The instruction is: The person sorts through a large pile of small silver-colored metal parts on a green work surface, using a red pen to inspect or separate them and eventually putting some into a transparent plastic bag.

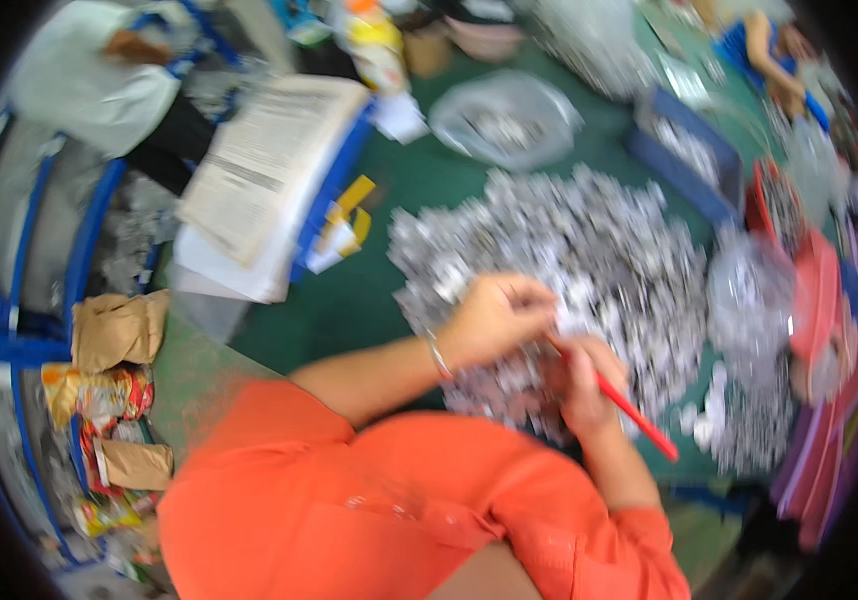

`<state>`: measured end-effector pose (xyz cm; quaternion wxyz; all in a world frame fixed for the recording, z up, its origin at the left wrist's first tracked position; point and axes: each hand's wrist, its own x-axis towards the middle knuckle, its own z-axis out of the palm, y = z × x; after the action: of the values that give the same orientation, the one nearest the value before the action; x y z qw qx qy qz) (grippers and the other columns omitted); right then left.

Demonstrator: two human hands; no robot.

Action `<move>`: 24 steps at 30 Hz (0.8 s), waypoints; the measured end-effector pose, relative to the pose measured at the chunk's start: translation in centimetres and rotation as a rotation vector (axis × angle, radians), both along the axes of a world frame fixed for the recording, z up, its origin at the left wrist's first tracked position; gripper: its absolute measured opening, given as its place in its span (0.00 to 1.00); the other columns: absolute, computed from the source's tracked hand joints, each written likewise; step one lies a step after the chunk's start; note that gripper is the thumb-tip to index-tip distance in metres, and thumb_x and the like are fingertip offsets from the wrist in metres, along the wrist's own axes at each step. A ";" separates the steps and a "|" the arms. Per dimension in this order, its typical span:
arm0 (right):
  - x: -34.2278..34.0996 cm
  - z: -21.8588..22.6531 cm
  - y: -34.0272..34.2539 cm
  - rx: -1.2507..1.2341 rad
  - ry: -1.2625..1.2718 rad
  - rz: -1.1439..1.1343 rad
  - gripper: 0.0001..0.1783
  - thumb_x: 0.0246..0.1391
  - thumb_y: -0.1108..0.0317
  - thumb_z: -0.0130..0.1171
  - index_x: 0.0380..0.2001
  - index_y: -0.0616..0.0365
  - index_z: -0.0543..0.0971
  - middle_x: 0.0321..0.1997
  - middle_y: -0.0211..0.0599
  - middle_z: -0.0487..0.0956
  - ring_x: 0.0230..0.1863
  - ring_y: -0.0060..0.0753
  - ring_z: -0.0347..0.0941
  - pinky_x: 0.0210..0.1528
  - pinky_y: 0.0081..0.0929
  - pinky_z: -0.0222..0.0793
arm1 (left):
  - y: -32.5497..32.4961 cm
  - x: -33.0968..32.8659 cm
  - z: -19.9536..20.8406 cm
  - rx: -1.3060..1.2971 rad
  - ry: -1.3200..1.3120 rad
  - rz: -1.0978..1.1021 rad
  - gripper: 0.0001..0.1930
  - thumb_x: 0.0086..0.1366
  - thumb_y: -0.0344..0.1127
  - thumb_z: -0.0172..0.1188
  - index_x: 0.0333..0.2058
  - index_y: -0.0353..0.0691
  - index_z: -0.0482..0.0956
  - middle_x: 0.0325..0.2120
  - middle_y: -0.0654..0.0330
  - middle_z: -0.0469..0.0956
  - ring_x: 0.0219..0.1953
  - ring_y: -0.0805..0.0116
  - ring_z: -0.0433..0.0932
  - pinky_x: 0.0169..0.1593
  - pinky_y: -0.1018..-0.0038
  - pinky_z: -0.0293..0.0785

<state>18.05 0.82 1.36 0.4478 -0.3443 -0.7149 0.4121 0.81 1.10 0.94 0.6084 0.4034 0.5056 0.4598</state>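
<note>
My right hand is closed around a slim red-handled tool; its handle sticks out to the lower right and its tip points toward my left hand, too blurred to tell its kind. My left hand meets it over the pile, thumb and fingers pinched together. Whatever small thing they hold cannot be made out. Under and beyond both hands spreads a wide heap of small silvery-grey pieces on the green table.
A clear plastic bag with small pieces lies beyond the heap. Farther right are a blue-grey bin, red containers and another clear bag. Papers on a blue folder lie left. Blue racks and two other people are around the table.
</note>
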 end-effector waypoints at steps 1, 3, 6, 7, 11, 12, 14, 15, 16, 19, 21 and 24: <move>0.2 -0.3 -0.1 -0.158 0.142 -0.018 0.08 0.50 0.74 0.49 0.31 0.65 0.76 0.22 0.36 0.74 0.22 0.30 0.69 0.23 0.23 0.63 | -0.1 -0.1 1.3 -0.021 -0.044 0.009 0.10 0.57 0.30 0.59 0.37 0.33 0.76 0.29 0.61 0.79 0.28 0.77 0.77 0.31 0.80 0.74; -0.6 -0.7 0.6 -0.141 0.283 -0.239 0.07 0.49 0.74 0.51 0.31 0.64 0.75 0.24 0.35 0.71 0.22 0.27 0.66 0.25 0.21 0.61 | 0.1 -0.6 0.1 0.016 -0.080 0.001 0.11 0.58 0.30 0.58 0.39 0.32 0.75 0.30 0.60 0.78 0.30 0.76 0.77 0.34 0.79 0.74; -1.0 -1.6 2.5 0.086 -0.064 -0.205 0.06 0.44 0.78 0.55 0.28 0.62 0.73 0.25 0.36 0.69 0.24 0.26 0.64 0.27 0.21 0.60 | 0.7 -1.1 -0.5 0.110 -0.201 -0.015 0.11 0.59 0.28 0.57 0.40 0.30 0.74 0.31 0.59 0.78 0.31 0.75 0.77 0.37 0.78 0.75; -0.8 -1.9 2.3 0.027 -0.045 -0.183 0.07 0.42 0.80 0.57 0.27 0.61 0.72 0.25 0.35 0.68 0.24 0.26 0.64 0.28 0.21 0.60 | 0.7 -0.8 -0.3 0.109 -0.200 -0.017 0.10 0.59 0.28 0.57 0.39 0.30 0.74 0.31 0.58 0.78 0.32 0.75 0.77 0.37 0.78 0.75; -1.4 -0.6 2.5 0.328 0.062 -0.113 0.09 0.44 0.84 0.54 0.27 0.60 0.69 0.27 0.34 0.70 0.27 0.26 0.65 0.32 0.21 0.62 | 0.4 -0.8 -0.3 0.125 -0.258 -0.018 0.11 0.62 0.35 0.55 0.37 0.31 0.74 0.29 0.59 0.77 0.31 0.74 0.77 0.35 0.78 0.76; -1.2 -0.2 2.4 0.344 0.042 -0.101 0.09 0.43 0.85 0.54 0.26 0.60 0.69 0.27 0.35 0.70 0.27 0.28 0.66 0.33 0.22 0.62 | 0.3 -1.1 0.6 0.042 -0.257 -0.067 0.12 0.62 0.36 0.54 0.36 0.31 0.74 0.28 0.59 0.77 0.30 0.73 0.77 0.34 0.78 0.76; -1.2 0.6 2.3 0.374 0.002 -0.082 0.09 0.43 0.85 0.53 0.25 0.60 0.69 0.27 0.37 0.70 0.29 0.31 0.66 0.34 0.24 0.62 | 0.4 -1.1 0.5 -0.012 -0.292 -0.147 0.15 0.63 0.40 0.53 0.35 0.31 0.74 0.27 0.60 0.76 0.27 0.72 0.77 0.31 0.78 0.76; -1.0 0.5 2.4 0.376 -0.025 -0.063 0.09 0.42 0.85 0.53 0.25 0.60 0.69 0.27 0.39 0.71 0.30 0.32 0.67 0.35 0.23 0.62 | 0.3 -1.0 0.3 -0.027 -0.408 -0.141 0.12 0.62 0.37 0.54 0.35 0.31 0.74 0.28 0.59 0.76 0.27 0.72 0.77 0.31 0.78 0.77; -1.1 0.7 2.5 0.390 -0.057 -0.074 0.09 0.42 0.86 0.52 0.25 0.60 0.69 0.28 0.40 0.71 0.31 0.32 0.67 0.35 0.24 0.62 | 0.2 -1.1 0.2 -0.018 -0.417 -0.125 0.11 0.62 0.35 0.55 0.36 0.31 0.74 0.28 0.59 0.76 0.28 0.72 0.77 0.31 0.78 0.77; -1.1 -1.1 2.6 0.133 0.166 -0.080 0.11 0.48 0.84 0.50 0.33 0.57 0.66 0.39 0.39 0.70 0.33 0.24 0.67 0.32 0.18 0.67 | 0.2 -1.3 1.0 0.014 -0.390 -0.098 0.10 0.60 0.31 0.56 0.37 0.30 0.74 0.29 0.58 0.76 0.29 0.72 0.77 0.33 0.78 0.76; -1.3 -0.6 2.3 -0.152 0.302 -0.205 0.11 0.50 0.82 0.50 0.36 0.57 0.65 0.41 0.38 0.69 0.32 0.20 0.67 0.29 0.14 0.68 | 0.2 -1.0 1.1 0.071 -0.338 -0.084 0.09 0.60 0.31 0.56 0.37 0.30 0.74 0.29 0.58 0.76 0.29 0.72 0.77 0.34 0.78 0.76; -1.1 0.1 2.0 -0.336 0.368 -0.126 0.11 0.48 0.83 0.52 0.33 0.59 0.64 0.33 0.37 0.69 0.28 0.22 0.67 0.25 0.16 0.68 | 0.1 -0.8 0.9 0.122 -0.243 -0.058 0.09 0.60 0.30 0.56 0.37 0.31 0.75 0.28 0.59 0.77 0.29 0.74 0.77 0.33 0.79 0.75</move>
<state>16.91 2.81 1.46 0.5318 -0.3768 -0.5202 0.5519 -0.02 1.18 1.84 0.6524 0.3958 0.3874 0.5173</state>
